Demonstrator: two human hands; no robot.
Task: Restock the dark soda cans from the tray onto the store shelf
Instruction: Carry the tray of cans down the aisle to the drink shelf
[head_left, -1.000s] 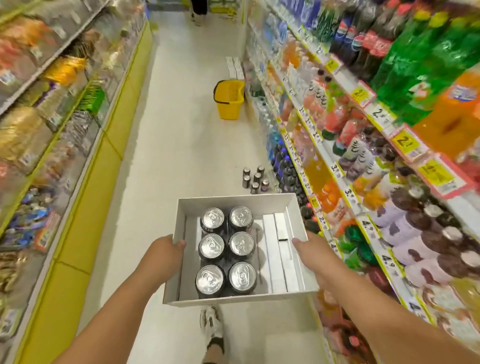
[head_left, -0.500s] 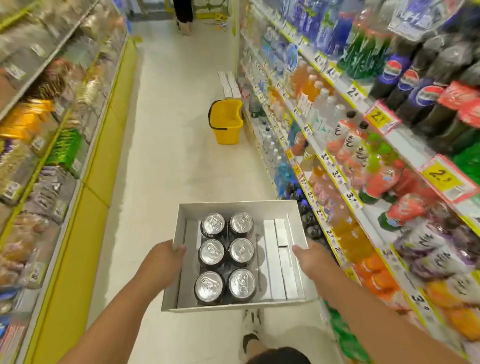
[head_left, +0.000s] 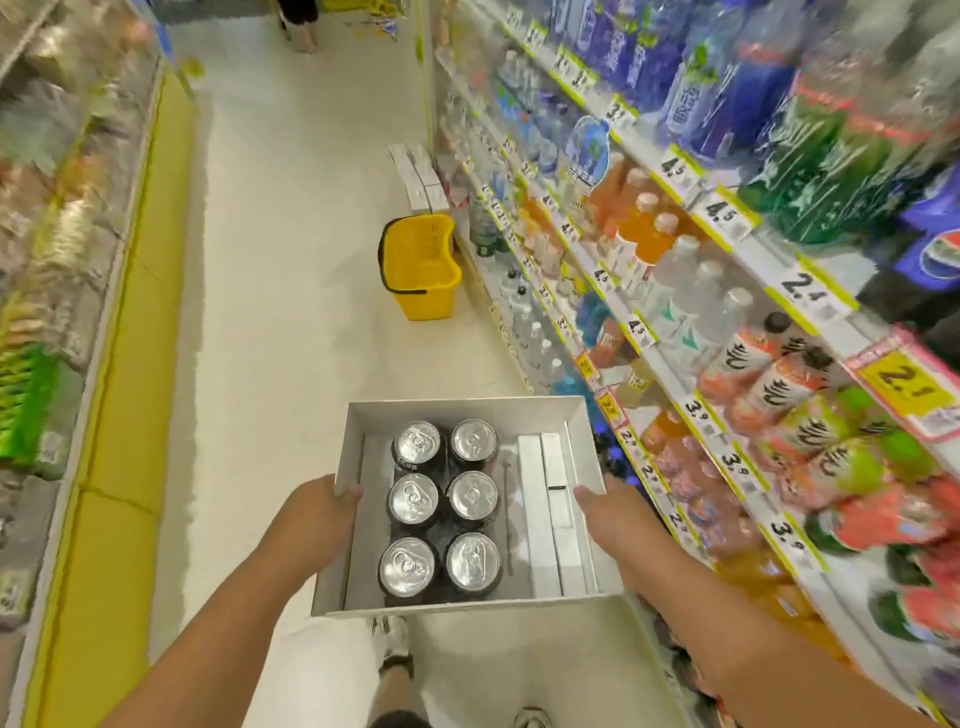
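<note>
A white cardboard tray (head_left: 462, 405) is carried in front of me at waist height. Several dark soda cans (head_left: 444, 501) with silver tops stand in two rows in its left half. My left hand (head_left: 311, 514) grips the tray's left wall, thumb over the rim. My right hand (head_left: 613, 512) grips the right wall the same way. The store shelf (head_left: 691, 415) of drinks runs along my right, with yellow price tags on its edges.
A yellow shopping basket (head_left: 422, 265) stands on the floor ahead, close to the drinks shelf. White boxes (head_left: 418, 176) lie on the floor beyond it. Snack shelving (head_left: 62, 260) with a yellow base lines the left. A person's legs (head_left: 298, 23) show at the aisle's far end.
I have walked forward along the aisle with the tray. The loose cans on the floor have passed out of view and the yellow basket is nearer. Both hands keep their grip.
</note>
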